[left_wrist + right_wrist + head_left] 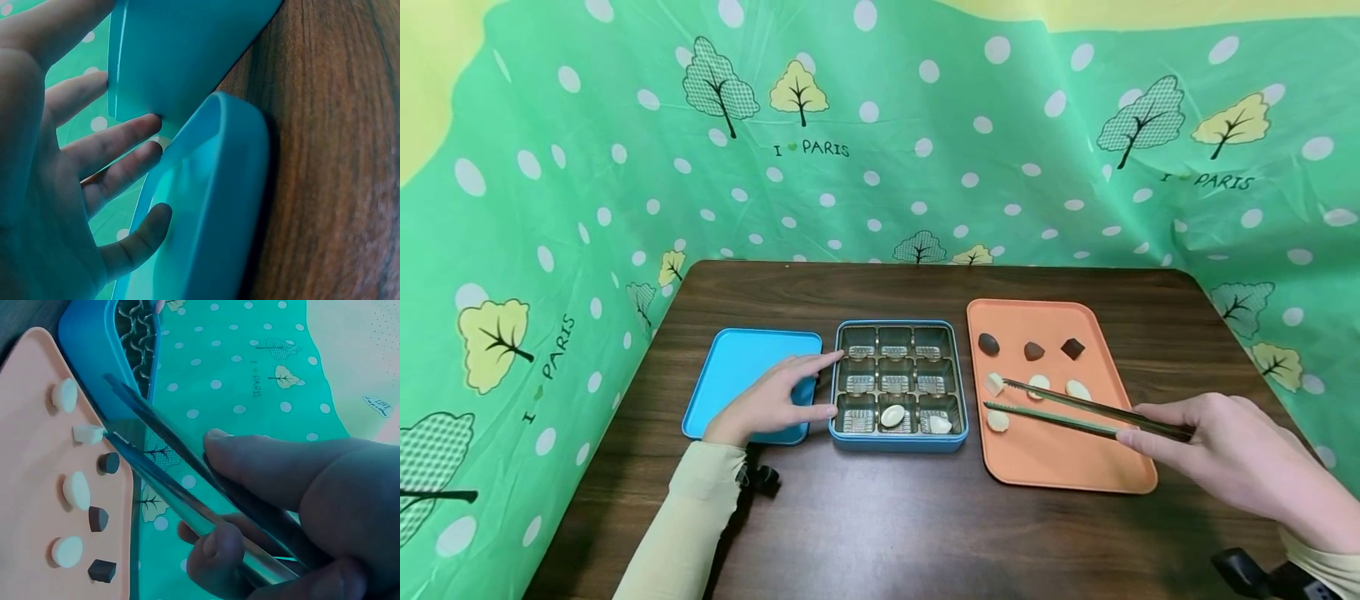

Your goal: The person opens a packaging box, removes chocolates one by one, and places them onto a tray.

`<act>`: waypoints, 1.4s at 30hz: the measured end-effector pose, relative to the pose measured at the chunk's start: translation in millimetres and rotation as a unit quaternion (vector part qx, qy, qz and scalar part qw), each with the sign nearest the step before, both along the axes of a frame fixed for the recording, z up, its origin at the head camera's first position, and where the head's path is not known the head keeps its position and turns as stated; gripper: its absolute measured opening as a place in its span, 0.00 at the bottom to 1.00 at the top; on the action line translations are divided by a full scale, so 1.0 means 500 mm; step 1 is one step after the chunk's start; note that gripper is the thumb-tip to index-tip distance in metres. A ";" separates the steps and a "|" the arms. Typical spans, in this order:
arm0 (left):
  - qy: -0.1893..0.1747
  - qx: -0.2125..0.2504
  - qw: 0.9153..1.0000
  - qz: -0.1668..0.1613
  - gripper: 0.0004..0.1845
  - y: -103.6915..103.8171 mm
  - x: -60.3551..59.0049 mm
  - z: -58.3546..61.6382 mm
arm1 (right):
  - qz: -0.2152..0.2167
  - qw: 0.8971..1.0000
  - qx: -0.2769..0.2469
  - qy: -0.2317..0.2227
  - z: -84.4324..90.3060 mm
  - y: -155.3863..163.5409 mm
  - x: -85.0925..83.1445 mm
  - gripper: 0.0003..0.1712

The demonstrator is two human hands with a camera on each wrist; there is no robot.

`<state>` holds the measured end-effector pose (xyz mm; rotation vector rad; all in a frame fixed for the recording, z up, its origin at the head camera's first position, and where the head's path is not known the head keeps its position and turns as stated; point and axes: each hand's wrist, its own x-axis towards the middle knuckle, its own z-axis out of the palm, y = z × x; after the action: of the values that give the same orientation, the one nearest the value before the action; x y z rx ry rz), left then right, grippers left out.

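Note:
My left hand [767, 396] spreads at the left side of a blue box [898, 445] with a divided dark insert, thumb and index fingertip right at its rim. In the box's front row lie a white oval chocolate [892, 416] in the middle compartment and a white chocolate [940, 424] in the right one. My right hand [1232, 450] grips long metal tongs [1097, 407] over the orange tray [1037, 458]. The tong tips stand apart, one right beside a white square chocolate [994, 383]; in the right wrist view that tip overlaps the chocolate's edge [87, 434].
Three dark chocolates [1033, 351] line the tray's back part. White round ones [1078, 390] lie in front of them, another [997, 421] under the lower tong arm. A blue lid [752, 358] lies left of the box, partly under my left hand. Patterned green cloth [880, 192] surrounds the table.

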<state>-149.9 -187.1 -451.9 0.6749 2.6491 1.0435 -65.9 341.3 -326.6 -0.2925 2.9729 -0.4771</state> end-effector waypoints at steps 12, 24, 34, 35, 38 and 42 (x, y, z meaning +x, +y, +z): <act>0.002 -0.006 1.000 0.008 0.45 -0.001 -0.002 -0.004 | 0.020 0.995 -0.041 0.090 0.016 -0.041 -0.020 0.27; 0.000 -0.004 1.000 0.009 0.45 -0.002 -0.002 -0.003 | 0.106 0.986 -0.094 0.088 0.011 -0.112 -0.038 0.20; 0.000 -0.001 1.000 0.007 0.45 -0.001 -0.003 -0.006 | 0.176 0.976 -0.082 0.101 -0.002 -0.166 -0.048 0.09; 0.001 -0.001 1.000 0.007 0.45 -0.001 -0.003 -0.005 | 0.181 0.975 -0.078 0.102 -0.002 -0.171 -0.049 0.14; -0.001 0.000 1.000 0.008 0.45 0.000 -0.003 -0.004 | 0.180 0.978 -0.065 0.086 0.000 -0.180 -0.050 0.15; -0.004 -0.001 1.000 0.010 0.45 0.000 -0.003 -0.003 | 0.177 0.981 -0.048 0.064 0.007 -0.188 -0.054 0.09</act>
<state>-151.2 -186.9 -453.6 0.6454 2.6552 1.0470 -92.8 247.2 -322.9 -0.8739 2.9247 -0.5755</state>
